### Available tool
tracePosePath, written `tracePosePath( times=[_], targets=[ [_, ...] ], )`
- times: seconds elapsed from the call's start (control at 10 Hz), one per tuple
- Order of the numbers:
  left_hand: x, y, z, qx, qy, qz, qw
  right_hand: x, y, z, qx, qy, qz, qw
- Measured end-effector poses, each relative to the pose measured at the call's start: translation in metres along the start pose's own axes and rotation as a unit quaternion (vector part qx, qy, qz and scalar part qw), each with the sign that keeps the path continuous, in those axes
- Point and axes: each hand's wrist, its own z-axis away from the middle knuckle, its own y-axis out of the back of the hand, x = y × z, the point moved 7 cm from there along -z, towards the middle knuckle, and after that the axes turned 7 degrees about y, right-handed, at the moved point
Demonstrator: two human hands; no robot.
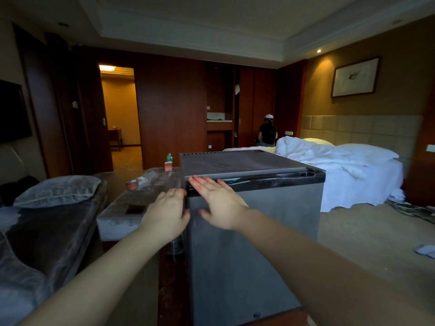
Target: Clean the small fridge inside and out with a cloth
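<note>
Nearest to us, both bare forearms reach forward to the small grey fridge (247,243), which stands right in front of us, between a pale stone bench (122,215) on its left and a bed (357,184) well behind on its right. Our right hand (219,203) lies flat on the fridge's near face close to the top, fingers straight and spread, the tips reaching the dark strip under the lid. Our left hand (167,212) is at the fridge's upper left corner, fingers relaxed and holding nothing; the dim light leaves us unsure whether they touch the edge. On the bench stand a small cup (131,185) and, farther back, a little green-topped bottle (169,162). Left of the bench, a grey pillow (58,190) rests on a dark couch (47,236). Beyond the bed, a person (267,134) in dark clothes stands by the wood-panelled wall.
</note>
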Motion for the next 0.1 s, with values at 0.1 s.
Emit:
tracePosePath(
  times=[0.1],
  targets=[
    [0.0005,0.0189,0.0052,0.026,-0.003,0.005,1.000,0.0207,0.0079,0.0278,0.037,-0.027,-0.026,0.999]
  ],
)
